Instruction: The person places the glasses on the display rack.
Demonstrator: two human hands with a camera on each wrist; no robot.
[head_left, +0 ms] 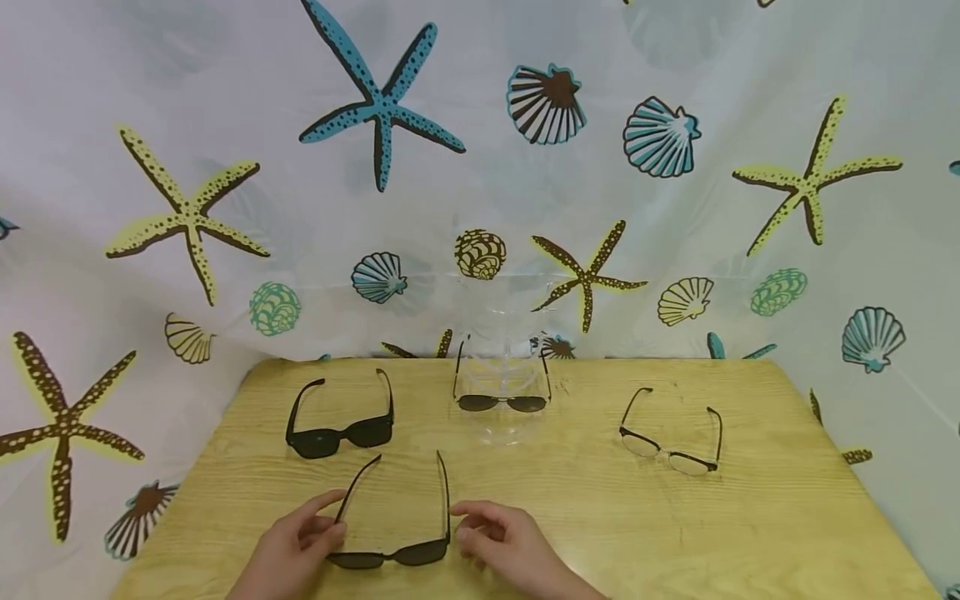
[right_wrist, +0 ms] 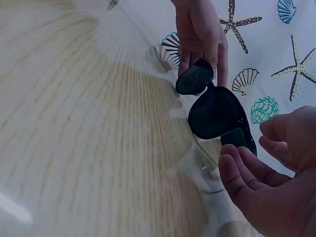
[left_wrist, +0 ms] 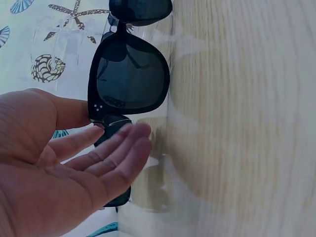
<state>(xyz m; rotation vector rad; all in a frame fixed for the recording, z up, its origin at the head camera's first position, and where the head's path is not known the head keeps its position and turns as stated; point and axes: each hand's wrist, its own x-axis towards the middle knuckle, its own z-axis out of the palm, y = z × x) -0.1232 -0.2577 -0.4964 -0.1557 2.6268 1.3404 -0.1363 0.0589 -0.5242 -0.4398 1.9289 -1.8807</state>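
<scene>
We see the near sunglasses (head_left: 423,553) on the near left part of the wooden table (head_left: 570,492), lenses toward us and both temples unfolded toward the far side. At the far middle a clear, see-through stand (head_left: 504,367) rises, and the aviator sunglasses (head_left: 527,404) sit against it, one arm running back along each side — we cannot tell whether the stand bears their weight.

Our left hand (head_left: 285,546) comes in from the near left, thumb and index finger on either side of the left temple (head_left: 363,475) close to its hinge, the other fingers loosely extended; we cannot tell whether it truly pinches or only touches. Our right hand (head_left: 513,542) reaches in from the near right, fingers relaxed and slightly bent, thumb and fingertips parted — it lies just beside the right temple (head_left: 445,492) and grips nothing.

Beyond the left hand, farther off, lie the thick black sunglasses (head_left: 371,432), temples also spread. To the right, well apart from our right hand, are the clear-lensed glasses (head_left: 662,452), set at a slant. A white cloth (head_left: 450,50) printed with starfish and shells hangs behind the table.
</scene>
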